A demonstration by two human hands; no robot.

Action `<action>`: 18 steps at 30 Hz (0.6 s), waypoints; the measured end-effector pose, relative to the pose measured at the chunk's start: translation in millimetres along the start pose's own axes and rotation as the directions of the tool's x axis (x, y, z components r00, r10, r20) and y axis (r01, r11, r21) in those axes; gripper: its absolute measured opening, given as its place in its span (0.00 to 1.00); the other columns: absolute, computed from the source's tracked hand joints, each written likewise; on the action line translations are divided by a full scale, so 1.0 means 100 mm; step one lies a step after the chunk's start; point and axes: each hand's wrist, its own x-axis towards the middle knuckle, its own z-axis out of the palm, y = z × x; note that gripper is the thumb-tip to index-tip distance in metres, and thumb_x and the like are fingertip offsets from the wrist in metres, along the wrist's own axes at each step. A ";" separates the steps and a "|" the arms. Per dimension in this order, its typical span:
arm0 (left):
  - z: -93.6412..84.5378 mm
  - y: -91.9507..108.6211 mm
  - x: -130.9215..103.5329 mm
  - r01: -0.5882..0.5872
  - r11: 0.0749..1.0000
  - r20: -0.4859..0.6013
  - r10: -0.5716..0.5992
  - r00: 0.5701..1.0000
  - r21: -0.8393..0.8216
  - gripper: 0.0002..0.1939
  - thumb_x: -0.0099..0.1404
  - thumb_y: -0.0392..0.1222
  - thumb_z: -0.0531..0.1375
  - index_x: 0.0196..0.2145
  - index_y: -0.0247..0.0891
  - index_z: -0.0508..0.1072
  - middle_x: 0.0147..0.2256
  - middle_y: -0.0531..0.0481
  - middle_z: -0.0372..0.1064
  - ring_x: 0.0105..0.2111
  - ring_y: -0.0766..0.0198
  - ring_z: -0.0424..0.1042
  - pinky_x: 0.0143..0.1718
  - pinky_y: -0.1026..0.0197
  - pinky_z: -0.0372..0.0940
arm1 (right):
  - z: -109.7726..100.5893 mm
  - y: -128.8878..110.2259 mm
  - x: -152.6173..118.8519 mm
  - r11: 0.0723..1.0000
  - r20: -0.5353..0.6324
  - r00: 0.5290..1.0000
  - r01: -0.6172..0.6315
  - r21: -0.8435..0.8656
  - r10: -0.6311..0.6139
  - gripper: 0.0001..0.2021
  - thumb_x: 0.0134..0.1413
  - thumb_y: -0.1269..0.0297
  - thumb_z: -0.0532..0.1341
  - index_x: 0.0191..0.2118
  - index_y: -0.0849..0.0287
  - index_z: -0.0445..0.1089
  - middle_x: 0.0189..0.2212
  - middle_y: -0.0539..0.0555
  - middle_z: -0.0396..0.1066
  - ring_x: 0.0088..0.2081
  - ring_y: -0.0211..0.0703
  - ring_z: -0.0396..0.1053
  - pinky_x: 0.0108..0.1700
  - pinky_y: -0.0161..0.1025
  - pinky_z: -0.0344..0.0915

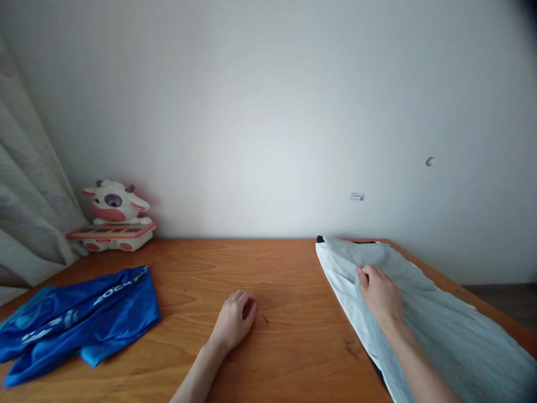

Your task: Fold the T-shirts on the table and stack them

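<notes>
On the wooden table [268,358], my left hand [235,319] rests with its fingers loosely curled inward and nothing visible in them. My right hand [381,294] pinches the upper surface of a pale grey-white cloth [444,330], thumb against fingers. The cloth is spread along the table's right side, wrinkled, with black showing at its far end and under its left edge. Its near part runs out of view, so I cannot tell what kind of item it is.
A blue garment [104,316] with white lettering lies crumpled at the left. Behind it stands a toy cow keyboard [117,224] near a pale curtain [33,168]. The white wall [268,140] borders the table's back edge and carries a small label [357,196].
</notes>
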 end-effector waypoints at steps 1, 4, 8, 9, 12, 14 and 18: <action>0.00 -0.01 0.00 0.003 1.000 -0.010 -0.003 1.000 -0.011 0.09 0.69 0.40 0.54 0.37 0.41 0.74 0.35 0.45 0.74 0.37 0.56 0.74 0.41 0.55 0.68 | -0.04 -0.07 0.05 0.998 -0.055 0.998 0.029 0.047 -0.027 0.15 0.67 0.59 0.50 0.29 0.55 0.64 0.28 0.56 0.73 0.29 0.47 0.68 0.31 0.40 0.52; 0.01 -0.04 -0.02 0.025 0.996 -0.037 -0.028 0.999 -0.081 0.09 0.68 0.44 0.56 0.43 0.41 0.73 0.38 0.45 0.74 0.39 0.55 0.75 0.45 0.52 0.69 | -0.23 -0.44 0.17 0.948 -0.202 0.979 0.092 0.306 -0.029 0.19 0.67 0.53 0.48 0.26 0.54 0.62 0.26 0.56 0.72 0.29 0.46 0.67 0.33 0.40 0.55; 0.00 0.01 -0.06 0.085 0.946 -0.047 -0.105 0.993 -0.313 0.37 0.64 0.56 0.64 0.64 0.43 0.57 0.54 0.40 0.69 0.47 0.53 0.74 0.51 0.47 0.70 | -0.66 -1.28 0.12 0.618 -0.164 0.984 0.085 0.782 0.073 0.19 0.65 0.47 0.54 0.30 0.55 0.66 0.28 0.53 0.72 0.31 0.44 0.68 0.35 0.38 0.60; 0.00 0.03 -0.07 0.067 0.917 -0.053 -0.095 0.994 -0.392 0.46 0.61 0.60 0.65 0.68 0.44 0.49 0.59 0.37 0.65 0.52 0.50 0.72 0.52 0.45 0.69 | -0.78 -1.51 0.07 0.484 -0.102 0.994 0.067 0.873 0.046 0.18 0.65 0.47 0.55 0.31 0.55 0.66 0.26 0.50 0.70 0.29 0.41 0.66 0.34 0.37 0.61; -0.04 0.05 -0.12 -0.024 0.819 -0.071 -0.021 0.997 -0.573 0.64 0.51 0.68 0.69 0.72 0.44 0.38 0.66 0.34 0.55 0.63 0.41 0.62 0.59 0.40 0.64 | -1.11 -2.06 -0.07 0.043 0.032 0.994 -0.028 0.999 -0.107 0.16 0.66 0.49 0.57 0.35 0.55 0.68 0.27 0.48 0.71 0.30 0.38 0.67 0.34 0.35 0.64; -0.09 -0.01 -0.15 -0.019 0.806 -0.048 -0.012 0.999 -0.592 0.64 0.48 0.71 0.69 0.71 0.42 0.44 0.62 0.34 0.61 0.62 0.37 0.63 0.60 0.37 0.62 | -1.20 -2.24 -0.10 -0.098 0.039 0.978 -0.060 0.993 -0.203 0.15 0.65 0.49 0.59 0.36 0.55 0.68 0.29 0.48 0.71 0.32 0.38 0.68 0.37 0.35 0.65; -0.17 -0.16 -0.18 0.005 0.934 -0.049 -0.024 0.999 -0.356 0.56 0.50 0.67 0.70 0.68 0.42 0.54 0.56 0.37 0.69 0.57 0.38 0.69 0.58 0.36 0.64 | -0.87 -2.09 -0.14 0.069 -0.023 0.971 0.040 0.997 -0.238 0.12 0.66 0.54 0.59 0.34 0.55 0.68 0.30 0.50 0.72 0.35 0.40 0.70 0.40 0.36 0.65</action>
